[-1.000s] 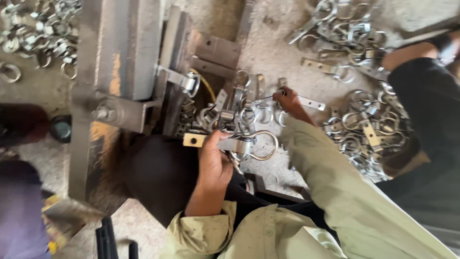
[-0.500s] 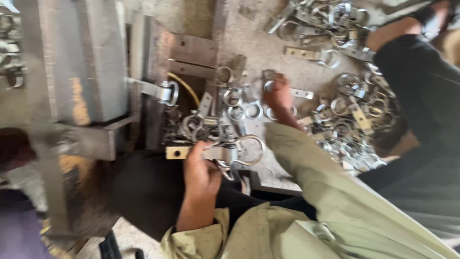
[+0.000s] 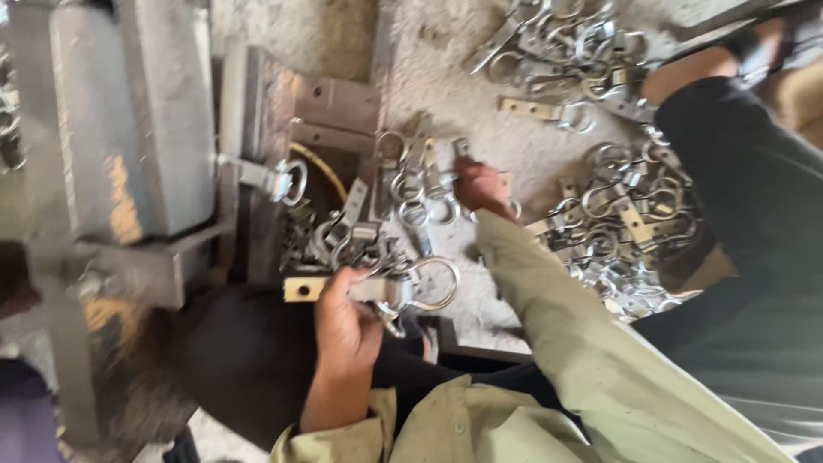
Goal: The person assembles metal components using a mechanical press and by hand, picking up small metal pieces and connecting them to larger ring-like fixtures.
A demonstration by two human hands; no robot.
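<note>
1. Left hand [image 3: 347, 321] is closed around a flat metal strap with ring [image 3: 377, 287], held beside the grey press [image 3: 129, 129].
2. Right hand [image 3: 482, 187] reaches into loose ring fittings [image 3: 416, 184] on the floor [image 3: 480, 291]; its grip cannot be told.

The person wears a loose olive-green shirt with long sleeves [image 3: 583, 343] and dark trousers [image 3: 754, 257].

No packages, labels, signs or screens are visible anywhere around either hand. Nothing near the left hand [image 3: 343, 321] or the right hand [image 3: 482, 187] carries a wrapper, sticker, placard or display. The surfaces in view are bare metal and concrete only.
</note>
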